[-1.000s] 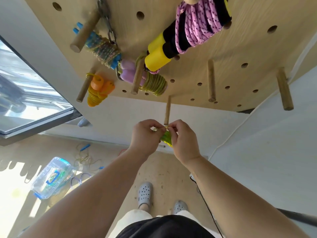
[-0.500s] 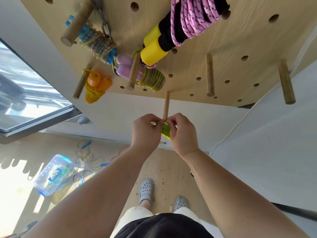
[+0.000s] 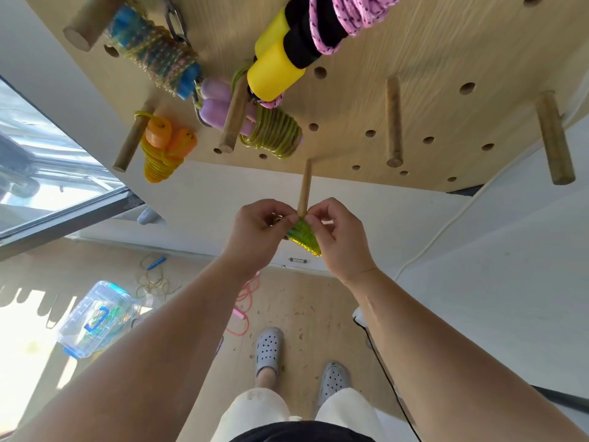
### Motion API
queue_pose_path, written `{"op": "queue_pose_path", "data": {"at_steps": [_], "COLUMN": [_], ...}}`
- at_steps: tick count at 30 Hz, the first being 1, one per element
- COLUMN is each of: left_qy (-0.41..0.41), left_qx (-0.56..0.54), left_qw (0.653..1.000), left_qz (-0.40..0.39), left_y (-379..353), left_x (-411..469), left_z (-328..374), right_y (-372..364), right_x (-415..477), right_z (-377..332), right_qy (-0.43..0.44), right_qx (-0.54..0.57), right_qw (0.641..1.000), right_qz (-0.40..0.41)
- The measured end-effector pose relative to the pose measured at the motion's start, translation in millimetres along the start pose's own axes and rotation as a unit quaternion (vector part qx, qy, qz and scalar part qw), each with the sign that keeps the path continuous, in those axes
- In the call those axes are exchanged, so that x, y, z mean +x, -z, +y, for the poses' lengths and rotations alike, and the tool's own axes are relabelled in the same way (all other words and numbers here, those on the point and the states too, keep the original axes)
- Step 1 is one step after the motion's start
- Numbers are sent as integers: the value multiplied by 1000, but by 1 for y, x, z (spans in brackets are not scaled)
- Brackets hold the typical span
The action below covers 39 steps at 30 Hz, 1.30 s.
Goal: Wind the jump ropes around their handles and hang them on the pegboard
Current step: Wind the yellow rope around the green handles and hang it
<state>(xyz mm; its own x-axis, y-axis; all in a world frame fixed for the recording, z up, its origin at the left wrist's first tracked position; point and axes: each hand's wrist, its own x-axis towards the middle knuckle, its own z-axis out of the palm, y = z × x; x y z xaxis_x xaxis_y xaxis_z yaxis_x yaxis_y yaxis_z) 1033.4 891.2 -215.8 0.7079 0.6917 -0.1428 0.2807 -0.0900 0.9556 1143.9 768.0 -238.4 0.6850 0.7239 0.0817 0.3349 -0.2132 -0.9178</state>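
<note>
My left hand (image 3: pixel 256 232) and my right hand (image 3: pixel 338 236) both pinch a wound green and yellow jump rope (image 3: pixel 302 237) right at the tip of a lower wooden peg (image 3: pixel 304 189) of the pegboard (image 3: pixel 430 68). The bundle hangs down between my fingers, partly hidden by them. Above on the board hang several wound ropes: an orange one (image 3: pixel 162 148), a blue-handled one (image 3: pixel 153 55), a purple-handled one (image 3: pixel 271 129) and a pink rope with yellow and black handles (image 3: pixel 287 62).
Two bare pegs (image 3: pixel 393 122) (image 3: pixel 553 138) stick out at the right of the board. On the wooden floor lie a clear plastic box (image 3: pixel 95 319), a loose yellow rope with a blue handle (image 3: pixel 153 275) and a pink rope (image 3: pixel 243 301). My feet (image 3: pixel 269 346) stand below.
The view has moved closer to the board. My hands have shifted slightly up with the green rope, now level with the peg's tip.
</note>
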Motion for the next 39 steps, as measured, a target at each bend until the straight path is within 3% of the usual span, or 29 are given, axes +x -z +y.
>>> {"op": "queue_pose_path", "data": {"at_steps": [7, 14, 20, 26, 39], "left_qy": [-52, -79, -101, -186, -234], "left_qx": [102, 73, 85, 167, 179], "left_qw": [993, 993, 991, 966, 955], "left_qz": [-28, -38, -36, -62, 43], "left_y": [5, 5, 7, 12, -3], "left_x": [6, 8, 13, 20, 21], "left_z": [-4, -8, -11, -11, -20], "right_y": [-1, -5, -6, -4, 5], "right_x": [1, 9, -2, -1, 20], "right_z": [6, -2, 6, 11, 16], "right_qy": [17, 46, 13, 88, 204], "right_qx": [6, -64, -43, -101, -244], "right_qw": [1000, 996, 998, 989, 945], "right_qz": [10, 45, 53, 55, 73]}}
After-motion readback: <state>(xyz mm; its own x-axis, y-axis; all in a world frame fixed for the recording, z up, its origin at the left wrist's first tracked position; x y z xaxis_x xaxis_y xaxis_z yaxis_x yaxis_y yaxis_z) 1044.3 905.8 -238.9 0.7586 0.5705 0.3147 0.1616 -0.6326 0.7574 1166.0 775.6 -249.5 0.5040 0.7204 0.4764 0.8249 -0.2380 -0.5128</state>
